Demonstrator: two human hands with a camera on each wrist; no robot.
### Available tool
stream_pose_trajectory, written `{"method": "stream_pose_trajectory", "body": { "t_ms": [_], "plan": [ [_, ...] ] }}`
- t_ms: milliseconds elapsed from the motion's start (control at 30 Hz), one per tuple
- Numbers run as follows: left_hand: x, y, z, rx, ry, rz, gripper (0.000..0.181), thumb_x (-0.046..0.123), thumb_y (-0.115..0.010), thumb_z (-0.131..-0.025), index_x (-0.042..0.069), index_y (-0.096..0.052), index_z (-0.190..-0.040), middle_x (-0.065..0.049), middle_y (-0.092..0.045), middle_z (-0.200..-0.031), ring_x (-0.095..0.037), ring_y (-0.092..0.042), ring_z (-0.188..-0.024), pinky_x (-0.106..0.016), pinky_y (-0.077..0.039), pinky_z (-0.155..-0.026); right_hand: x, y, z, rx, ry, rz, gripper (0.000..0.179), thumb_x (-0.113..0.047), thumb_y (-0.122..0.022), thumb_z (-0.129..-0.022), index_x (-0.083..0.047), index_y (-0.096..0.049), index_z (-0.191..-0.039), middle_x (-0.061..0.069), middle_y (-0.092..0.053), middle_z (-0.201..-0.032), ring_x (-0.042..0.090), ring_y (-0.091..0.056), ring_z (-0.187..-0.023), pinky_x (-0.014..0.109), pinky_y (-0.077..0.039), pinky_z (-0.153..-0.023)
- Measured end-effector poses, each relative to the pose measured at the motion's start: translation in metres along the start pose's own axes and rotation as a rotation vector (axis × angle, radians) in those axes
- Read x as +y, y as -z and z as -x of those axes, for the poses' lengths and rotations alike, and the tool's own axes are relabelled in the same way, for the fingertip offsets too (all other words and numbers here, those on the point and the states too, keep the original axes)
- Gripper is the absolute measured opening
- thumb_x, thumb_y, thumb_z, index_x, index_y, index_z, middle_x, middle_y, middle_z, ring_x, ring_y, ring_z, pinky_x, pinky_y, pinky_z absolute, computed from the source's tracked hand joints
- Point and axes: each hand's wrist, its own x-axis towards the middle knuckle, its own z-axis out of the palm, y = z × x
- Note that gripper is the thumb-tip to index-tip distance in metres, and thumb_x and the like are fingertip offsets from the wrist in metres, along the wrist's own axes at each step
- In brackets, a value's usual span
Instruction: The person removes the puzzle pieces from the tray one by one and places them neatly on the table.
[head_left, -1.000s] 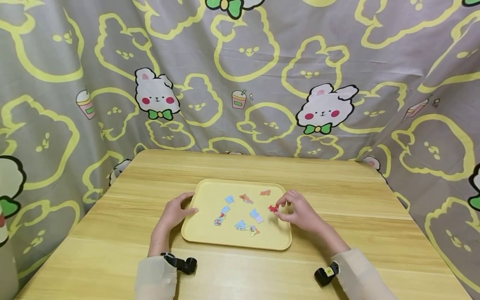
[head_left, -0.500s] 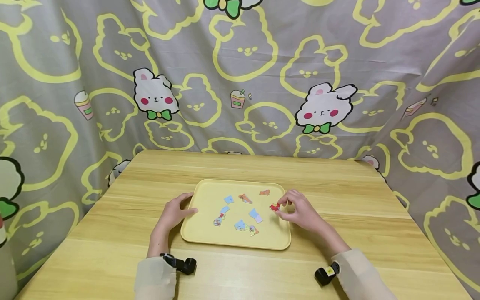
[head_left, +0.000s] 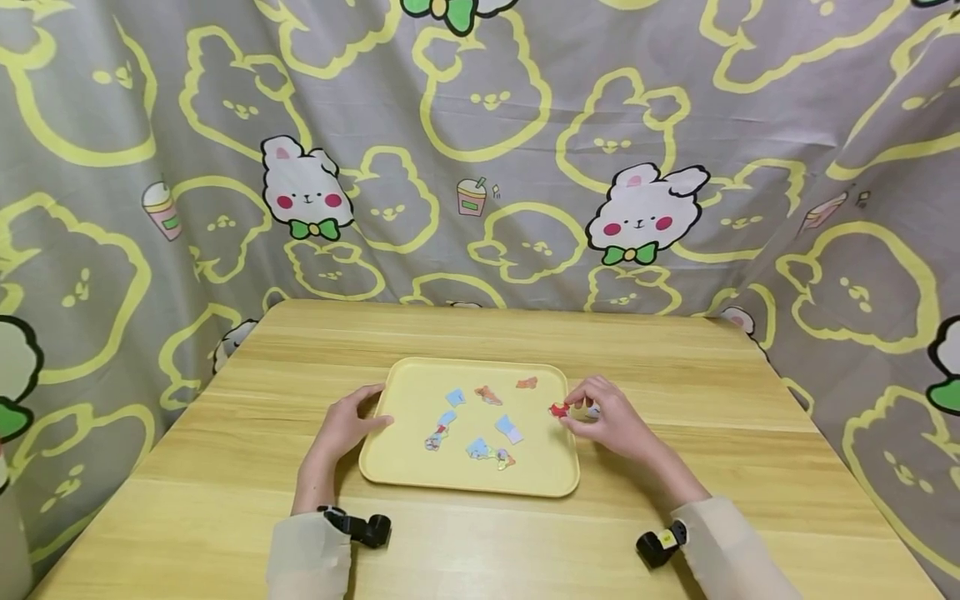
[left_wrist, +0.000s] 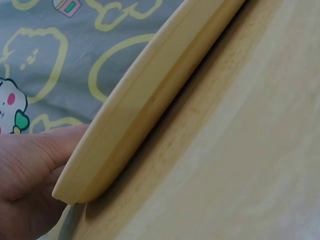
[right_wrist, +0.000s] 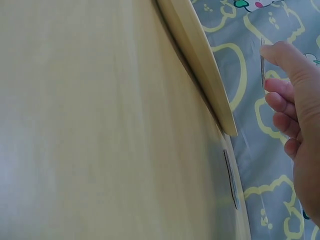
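My left hand (head_left: 348,427) holds the left side of a yellow tray (head_left: 405,471), thumb over the rim and fingers at the outer edge. In the left wrist view, the fingers are partly hidden behind the tray (left_wrist: 125,105). Over the tray's right edge, my right hand (head_left: 611,421) pinches a red jigsaw puzzle piece (head_left: 558,410) between thumb and fingers. That piece (right_wrist: 262,65) appears edge-on in the right wrist view. Beneath the right hand, a bluish puzzle piece (head_left: 593,411) lies on the table beside the tray; it too shows as a thin flat piece (right_wrist: 231,180).
Several puzzle pieces lie spread on the tray, among them a joined strip (head_left: 440,431), a joined group (head_left: 491,453), a blue-lilac piece (head_left: 509,428) and orange-brown pieces (head_left: 488,395). The wooden table (head_left: 637,350) ends at a patterned grey curtain (head_left: 420,108).
My right hand has moved a little to the right with the red puzzle piece, uncovering part of a bluish piece on the table. The left hand stays on the tray.
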Motion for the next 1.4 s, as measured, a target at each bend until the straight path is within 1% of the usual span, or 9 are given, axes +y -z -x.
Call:
{"method": "stream_pose_trajectory", "body": {
  "t_ms": [233,333,500,667,833,967,1100,1400],
  "plan": [
    [0.001,0.002,0.0,0.0,0.0,0.001,0.063,0.021,-0.071,-0.09,0.007,-0.045,-0.146,-0.025,-0.043,-0.15,-0.047,-0.033,-0.142,-0.06,-0.027,-0.118,0.006,0.004,0.002,0.016,0.001,-0.002,0.021,-0.01,-0.083,-0.074,-0.012,-0.068,-0.09,0.003,-0.062,-0.082,0.021,-0.053,-0.078,0.031,-0.048,-0.067],
    [0.002,0.003,0.001,0.001,0.001,0.0,0.063,0.02,-0.071,-0.09,0.007,-0.045,-0.146,-0.025,-0.043,-0.15,-0.047,-0.033,-0.142,-0.06,-0.027,-0.118,0.008,0.006,0.003,0.017,-0.003,-0.01,0.021,-0.01,-0.083,-0.075,-0.013,-0.068,-0.09,0.003,-0.062,-0.082,0.022,-0.054,-0.078,0.031,-0.048,-0.067],
    [0.003,0.003,0.0,-0.001,-0.001,0.003,0.063,0.02,-0.071,-0.09,0.007,-0.045,-0.146,-0.025,-0.042,-0.15,-0.047,-0.033,-0.142,-0.06,-0.027,-0.118,0.011,0.009,0.006,0.027,-0.003,-0.006,0.021,-0.01,-0.083,-0.074,-0.013,-0.068,-0.088,0.004,-0.061,-0.08,0.02,-0.053,-0.077,0.031,-0.047,-0.066],
    [0.002,0.002,0.0,-0.005,-0.001,-0.002,0.063,0.02,-0.071,-0.09,0.007,-0.045,-0.146,-0.026,-0.042,-0.15,-0.048,-0.033,-0.142,-0.061,-0.027,-0.118,0.014,0.012,0.01,0.033,-0.008,0.004,0.021,-0.01,-0.083,-0.074,-0.012,-0.068,-0.089,0.005,-0.063,-0.082,0.014,-0.052,-0.079,0.03,-0.048,-0.069],
    [0.0,0.001,0.0,-0.007,0.002,-0.004,0.063,0.021,-0.071,-0.09,0.008,-0.045,-0.146,-0.025,-0.042,-0.151,-0.047,-0.032,-0.142,-0.061,-0.026,-0.118,0.017,0.016,0.013,0.035,-0.02,0.017,0.021,-0.01,-0.083,-0.074,-0.012,-0.068,-0.089,0.002,-0.063,-0.084,0.009,-0.051,-0.081,0.027,-0.048,-0.07],
    [-0.001,0.0,-0.001,-0.008,0.005,-0.006,0.064,0.022,-0.071,-0.09,0.008,-0.045,-0.146,-0.025,-0.042,-0.151,-0.047,-0.032,-0.142,-0.061,-0.026,-0.118,0.02,0.02,0.015,0.035,-0.03,0.034,0.022,-0.009,-0.083,-0.074,-0.013,-0.068,-0.089,-0.001,-0.064,-0.085,0.009,-0.052,-0.081,0.026,-0.048,-0.071],
    [-0.001,0.0,-0.001,-0.006,-0.002,-0.008,0.063,0.022,-0.071,-0.09,0.008,-0.045,-0.146,-0.025,-0.042,-0.151,-0.047,-0.033,-0.142,-0.06,-0.026,-0.118,0.022,0.023,0.017,0.042,-0.039,0.046,0.022,-0.008,-0.083,-0.073,-0.013,-0.068,-0.089,0.0,-0.064,-0.085,0.009,-0.052,-0.081,0.025,-0.047,-0.071],
    [0.0,0.001,0.0,-0.009,0.006,-0.009,0.064,0.022,-0.07,-0.09,0.008,-0.044,-0.146,-0.025,-0.041,-0.151,-0.047,-0.032,-0.142,-0.061,-0.026,-0.118,0.029,0.03,0.024,0.055,-0.041,0.071,0.022,-0.007,-0.084,-0.073,-0.012,-0.068,-0.087,0.0,-0.061,-0.08,0.013,-0.05,-0.077,0.03,-0.045,-0.066]
  ]
}}
